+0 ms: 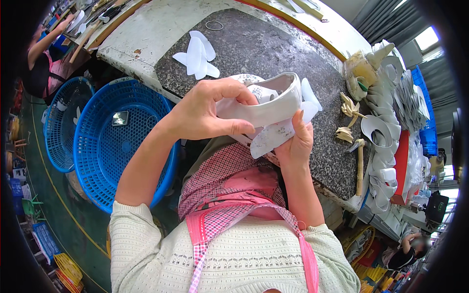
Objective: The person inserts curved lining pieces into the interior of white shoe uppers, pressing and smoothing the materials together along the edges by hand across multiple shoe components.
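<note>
A white shoe upper (pixel 266 107), its opening tilted up, is held between my two hands over the near edge of the stone slab. My left hand (pixel 202 110) grips it from the left, fingertips inside the opening and thumb along the outer side. From the right, my right hand (pixel 299 141) supports it with the thumb against its side; the other fingers are mostly hidden. A grey-speckled white insole-shaped piece (pixel 273 138) lies between the upper and my right palm. Several white oval pieces (pixel 197 56) rest on the slab beyond my left hand, and more white pieces (pixel 310 100) lie just right of the upper.
The dark speckled slab (pixel 273 44) sits on a white worktable (pixel 134 46). A hammer (pixel 360 168) and pale curled scraps (pixel 349 110) lie at right, beside stacked white shoe parts (pixel 386 127). Blue baskets (pixel 93 161) stand at left. Other people are at far left and lower right.
</note>
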`<control>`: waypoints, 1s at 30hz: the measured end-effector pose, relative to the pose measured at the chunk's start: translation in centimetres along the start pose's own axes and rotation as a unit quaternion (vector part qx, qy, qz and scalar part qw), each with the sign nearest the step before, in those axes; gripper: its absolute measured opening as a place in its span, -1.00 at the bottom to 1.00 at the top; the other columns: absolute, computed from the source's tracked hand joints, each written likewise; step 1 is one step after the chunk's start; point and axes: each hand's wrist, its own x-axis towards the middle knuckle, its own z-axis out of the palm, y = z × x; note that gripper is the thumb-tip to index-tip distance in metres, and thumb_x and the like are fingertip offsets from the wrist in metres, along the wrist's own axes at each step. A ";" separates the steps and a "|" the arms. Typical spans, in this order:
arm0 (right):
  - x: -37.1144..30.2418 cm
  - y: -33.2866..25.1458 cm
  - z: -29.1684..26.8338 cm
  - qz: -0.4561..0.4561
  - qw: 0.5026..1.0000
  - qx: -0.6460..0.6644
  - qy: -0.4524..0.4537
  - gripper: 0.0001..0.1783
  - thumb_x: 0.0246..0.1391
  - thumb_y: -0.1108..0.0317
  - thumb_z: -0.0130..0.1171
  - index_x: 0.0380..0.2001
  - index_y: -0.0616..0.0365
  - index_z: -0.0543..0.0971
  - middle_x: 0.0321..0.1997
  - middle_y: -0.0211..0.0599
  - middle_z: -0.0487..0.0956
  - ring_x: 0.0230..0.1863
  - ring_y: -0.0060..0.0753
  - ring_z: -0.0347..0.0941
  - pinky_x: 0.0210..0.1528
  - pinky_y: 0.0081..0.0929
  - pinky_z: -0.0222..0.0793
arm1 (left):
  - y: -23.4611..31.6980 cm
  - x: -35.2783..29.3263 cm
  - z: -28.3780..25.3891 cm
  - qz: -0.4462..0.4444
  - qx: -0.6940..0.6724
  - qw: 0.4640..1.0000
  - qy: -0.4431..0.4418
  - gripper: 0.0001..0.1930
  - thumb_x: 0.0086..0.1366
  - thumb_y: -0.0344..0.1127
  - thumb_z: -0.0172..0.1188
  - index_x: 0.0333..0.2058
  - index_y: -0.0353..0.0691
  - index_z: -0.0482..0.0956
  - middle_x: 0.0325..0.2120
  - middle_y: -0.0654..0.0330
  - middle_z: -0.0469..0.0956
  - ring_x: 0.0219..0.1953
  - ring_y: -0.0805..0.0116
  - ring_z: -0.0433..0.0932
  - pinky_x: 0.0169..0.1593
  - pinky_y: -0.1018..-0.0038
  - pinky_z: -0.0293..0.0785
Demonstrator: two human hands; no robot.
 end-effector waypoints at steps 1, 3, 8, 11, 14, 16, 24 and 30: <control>0.0 0.1 -0.7 -0.011 0.999 -0.013 -0.037 -0.55 0.02 0.28 0.09 -0.07 0.28 0.28 -0.19 -0.27 0.43 -0.25 -0.46 0.39 -0.18 -0.41 0.35 | -0.2 0.0 0.1 0.037 0.050 0.998 0.003 -0.83 -0.19 -0.46 0.28 -0.54 -0.29 0.50 -0.60 0.27 0.44 -0.45 0.47 0.41 -0.33 0.56 0.30; 0.2 0.1 -1.7 -0.022 0.997 -0.027 -0.073 -0.54 0.02 0.28 0.09 -0.06 0.28 0.27 -0.18 -0.27 0.42 -0.23 -0.45 0.39 -0.17 -0.42 0.35 | -0.1 0.1 0.2 0.086 0.136 0.987 0.018 -0.80 -0.23 -0.41 0.35 -0.58 -0.24 0.51 -0.61 0.26 0.43 -0.49 0.35 0.42 -0.32 0.49 0.30; -0.6 -0.3 0.0 -0.065 0.992 -0.091 -0.065 -0.48 -0.04 0.24 0.16 -0.05 0.26 0.27 -0.23 -0.25 0.43 -0.20 -0.40 0.35 -0.17 -0.40 0.28 | -0.5 -0.6 0.5 0.230 0.323 0.912 0.107 -0.78 -0.23 -0.35 0.32 -0.53 -0.16 0.52 -0.58 0.28 0.43 -0.44 0.30 0.43 -0.23 0.41 0.25; -0.4 -0.4 -1.4 -0.080 0.987 -0.066 -0.122 -0.59 -0.07 0.35 0.16 -0.15 0.16 0.28 -0.30 -0.36 0.38 -0.24 -0.46 0.29 -0.19 -0.43 0.24 | 0.0 -0.4 0.4 0.291 0.375 0.871 0.128 -0.77 -0.22 -0.32 0.33 -0.49 -0.13 0.54 -0.51 0.30 0.50 -0.34 0.28 0.45 -0.20 0.40 0.24; -0.6 -0.5 -2.4 -0.092 0.974 -0.041 -0.204 -0.56 -0.09 0.44 0.15 -0.11 0.14 0.26 -0.30 -0.35 0.37 -0.24 -0.43 0.29 -0.17 -0.44 0.25 | 0.4 -0.8 0.9 0.300 0.393 0.859 0.132 -0.78 -0.18 -0.28 0.31 -0.47 -0.10 0.54 -0.34 0.33 0.53 -0.13 0.26 0.40 -0.15 0.39 0.24; -0.8 -0.5 -2.1 -0.080 0.977 -0.024 -0.196 -0.58 -0.10 0.43 0.17 -0.14 0.14 0.28 -0.34 -0.37 0.37 -0.26 -0.42 0.28 -0.21 -0.42 0.23 | 0.4 -1.1 1.1 0.304 0.402 0.852 0.143 -0.78 -0.18 -0.27 0.31 -0.48 -0.10 0.54 -0.28 0.33 0.52 -0.10 0.24 0.38 -0.14 0.38 0.25; -0.8 -1.2 -1.4 -0.036 0.980 -0.059 -0.186 -0.60 -0.25 0.46 0.25 -0.50 -0.05 0.18 -0.61 -0.58 0.20 -0.45 -0.54 0.11 -0.34 -0.51 0.05 | 0.0 -2.5 1.7 0.264 0.415 0.852 0.178 -0.64 -0.11 -0.09 0.31 -0.30 -0.03 0.54 -0.03 0.15 0.36 0.04 0.13 0.19 0.03 0.32 0.15; -0.8 -0.6 -2.7 -0.025 0.977 -0.036 -0.207 -0.64 -0.22 0.43 0.26 -0.43 -0.07 0.26 -0.59 -0.57 0.24 -0.38 -0.49 0.15 -0.30 -0.49 0.10 | -3.6 -1.3 -0.1 -0.055 -0.116 0.951 0.282 -0.34 0.08 0.16 0.08 -0.02 -0.28 0.33 -0.04 0.03 0.33 0.01 0.29 0.27 0.06 0.37 0.15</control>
